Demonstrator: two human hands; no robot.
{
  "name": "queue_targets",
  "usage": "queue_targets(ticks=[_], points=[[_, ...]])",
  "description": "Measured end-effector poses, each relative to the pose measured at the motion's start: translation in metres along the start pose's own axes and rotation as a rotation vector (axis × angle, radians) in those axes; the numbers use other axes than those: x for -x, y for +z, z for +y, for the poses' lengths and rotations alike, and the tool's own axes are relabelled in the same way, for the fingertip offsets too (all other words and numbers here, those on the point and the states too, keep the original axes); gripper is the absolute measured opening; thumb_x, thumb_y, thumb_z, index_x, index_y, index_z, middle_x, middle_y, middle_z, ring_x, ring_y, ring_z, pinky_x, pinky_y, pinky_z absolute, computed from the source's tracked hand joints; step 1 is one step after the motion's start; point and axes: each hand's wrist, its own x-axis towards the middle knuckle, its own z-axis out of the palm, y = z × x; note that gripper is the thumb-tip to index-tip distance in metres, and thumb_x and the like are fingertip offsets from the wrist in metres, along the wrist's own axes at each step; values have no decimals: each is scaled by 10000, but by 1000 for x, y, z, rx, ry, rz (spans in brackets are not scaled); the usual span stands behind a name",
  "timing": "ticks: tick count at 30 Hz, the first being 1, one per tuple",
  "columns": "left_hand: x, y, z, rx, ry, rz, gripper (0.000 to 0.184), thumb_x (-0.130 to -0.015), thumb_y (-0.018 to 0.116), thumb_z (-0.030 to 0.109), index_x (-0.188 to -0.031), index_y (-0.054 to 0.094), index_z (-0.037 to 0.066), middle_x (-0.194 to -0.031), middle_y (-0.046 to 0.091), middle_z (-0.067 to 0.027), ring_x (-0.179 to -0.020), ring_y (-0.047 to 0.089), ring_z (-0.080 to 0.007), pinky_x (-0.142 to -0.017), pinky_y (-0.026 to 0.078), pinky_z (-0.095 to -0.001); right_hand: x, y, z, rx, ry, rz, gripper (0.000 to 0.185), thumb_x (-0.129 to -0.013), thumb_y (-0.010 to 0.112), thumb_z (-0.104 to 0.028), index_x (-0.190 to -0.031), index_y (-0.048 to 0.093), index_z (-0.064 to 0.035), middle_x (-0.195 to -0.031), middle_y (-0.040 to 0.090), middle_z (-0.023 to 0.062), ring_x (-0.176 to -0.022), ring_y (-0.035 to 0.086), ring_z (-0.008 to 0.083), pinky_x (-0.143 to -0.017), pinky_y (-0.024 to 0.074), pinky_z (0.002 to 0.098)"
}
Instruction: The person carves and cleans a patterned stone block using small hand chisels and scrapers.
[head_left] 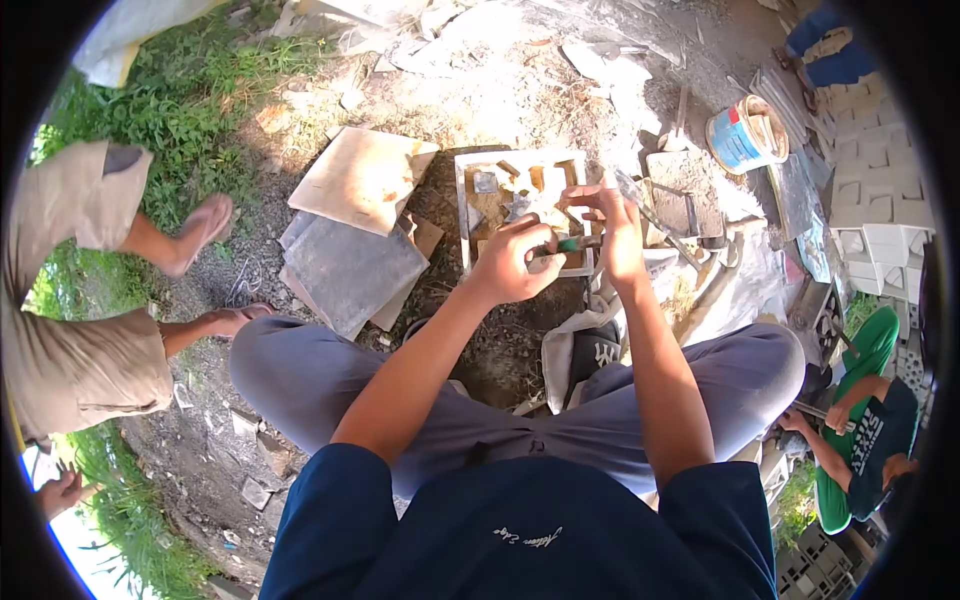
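Observation:
My left hand (512, 262) is closed around a small tool with a green handle (570, 244). The tool's short brownish end points right, close to my right palm; its exact kind does not show. My right hand (617, 228) is raised beside it, fingers stretched left and apart, with nothing visible between them. Beneath both hands lies a shallow white-rimmed tray (463, 200) of broken tile pieces. A small grey tile piece (486, 182) shows in its upper left part. My hands hide the tray's lower right.
Stacked loose tiles (360, 275) lie left of the tray. A paint bucket (745, 135) and a dusty slab (686, 192) are to the right. One person in tan shorts (95, 360) stands at left; another in green trousers (872, 355) sits at right, holding a tool.

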Motion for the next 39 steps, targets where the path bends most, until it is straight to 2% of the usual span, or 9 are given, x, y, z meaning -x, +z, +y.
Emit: queue_targets(ticks=[4, 6, 9, 13, 17, 18, 20, 30, 39], points=[[-3, 42, 11, -101, 203, 139, 368, -746, 752, 129, -1070, 590, 60, -1183, 509, -187, -1147, 494, -381, -962, 420, -484, -7, -18, 27, -160, 96, 273, 552, -1060, 289, -426, -1059, 705, -64, -1160, 665, 64, -1057, 558, 191, -833, 463, 365], [-13, 61, 15, -153, 258, 540, 351, -787, 757, 101, -1072, 576, 7, -1039, 576, -182, -974, 581, -371, -874, 482, -440, -3, -11, 22, -119, 124, 192, 495, -1057, 345, -414, -1069, 695, -64, -1116, 679, 59, -1072, 565, 224, -976, 395, 391], [-19, 52, 12, 33, -11, 167, 201, -854, 685, 69, -1019, 593, -1, -841, 605, -160, -760, 610, -323, -740, 512, -409, -1, -6, 12, -54, 28, 13, 418, -1055, 408, -347, -1087, 694, -44, -1146, 671, 54, -1080, 568, 170, -940, 417, 334], [-17, 46, -9, 61, 8, 286, 290, -935, 645, 132, -697, 528, 16, -528, 443, -59, -488, 425, -138, -491, 375, -318, -21, -19, 68, 58, 99, 175, 389, -1042, 495, -326, -1056, 688, 12, -1003, 660, 160, -972, 606, 238, -893, 473, 385], [-5, 33, -24, 380, -179, 353, 415, -970, 602, 102, -588, 452, 46, -550, 409, 54, -520, 346, -53, -476, 292, -269, -12, -15, 134, 695, 42, 293, 398, -986, 557, -373, -1142, 625, -13, -1145, 593, 274, -1044, 578, 464, -927, 457, 522], [-4, 27, -18, 481, -142, 414, 381, -991, 577, 87, -620, 513, 36, -577, 473, 51, -513, 384, -45, -475, 311, -253, -15, -14, 193, 797, -185, 302, 389, -974, 577, -368, -1124, 602, -10, -1118, 590, 261, -1035, 584, 456, -915, 465, 523], [-3, 30, -19, 742, -210, 659, 313, -1010, 564, 105, -711, 566, 12, -626, 530, 17, -532, 442, -52, -480, 357, -254, 1, 6, 152, 720, 188, 339, 373, -971, 574, -384, -1044, 593, -18, -1074, 593, 241, -1024, 582, 459, -881, 477, 527], [6, 53, -21, 846, -41, 774, 201, -1014, 563, 157, -956, 575, -35, -697, 538, -13, -591, 501, -107, -572, 465, -314, 2, 14, 138, 799, 217, 435, 417, -973, 547, -449, -972, 585, -34, -983, 618, 196, -893, 630, 434, -769, 497, 536], [12, 93, -117, -211, 34, 695, 250, -937, 644, 70, -1066, 444, -4, -852, 591, -91, -758, 610, -188, -666, 473, -313, 3, 16, 139, 838, 215, 479, 398, -951, 580, -439, -948, 609, -41, -927, 629, 180, -860, 639, 421, -724, 509, 523]])
